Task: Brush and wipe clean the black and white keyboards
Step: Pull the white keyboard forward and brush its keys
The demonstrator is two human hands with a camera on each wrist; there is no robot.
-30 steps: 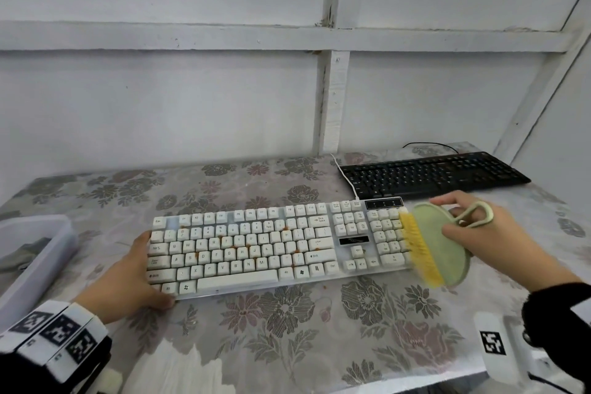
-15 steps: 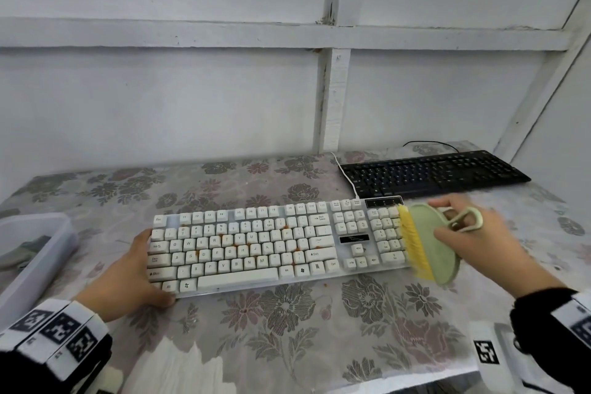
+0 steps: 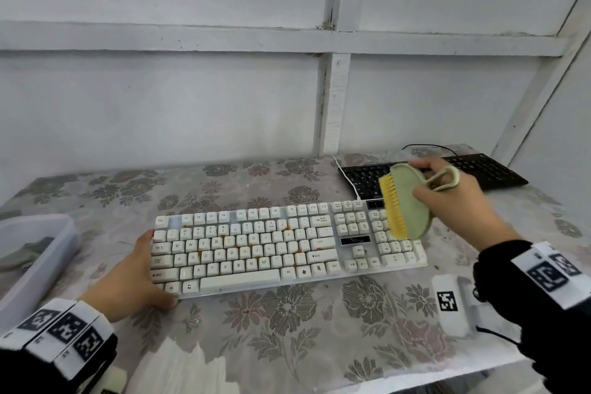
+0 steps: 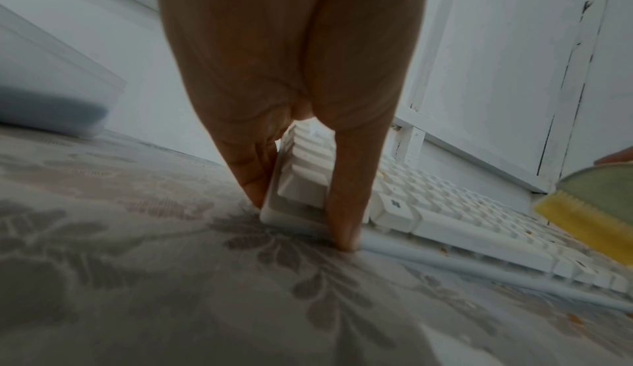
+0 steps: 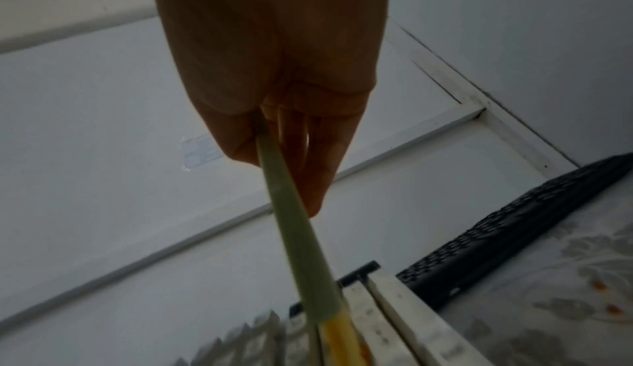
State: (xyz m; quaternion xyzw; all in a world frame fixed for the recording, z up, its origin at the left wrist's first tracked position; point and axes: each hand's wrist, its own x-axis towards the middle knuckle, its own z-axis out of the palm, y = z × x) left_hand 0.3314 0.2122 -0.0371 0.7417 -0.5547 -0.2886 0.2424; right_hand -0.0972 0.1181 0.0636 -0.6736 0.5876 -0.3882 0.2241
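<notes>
- Translucent bin [image 3: 60, 233] is set far left.
- White keyboard [image 3: 256, 246] is braced at its left end by the straight-fingered left hand [image 3: 128, 278].
- "Esc", "Back Space" and "Shift" are read on its orange-stained keys.
- Green brush [image 3: 407, 201] is gripped by the right hand [image 3: 454, 201] over the number pad.
- Black keyboard [image 3: 492, 169] is set behind, far right.

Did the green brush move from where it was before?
Yes. The brush went farther back and a bit left: from the white keyboard's right end to over its number keys, nearer the black keyboard.
</notes>
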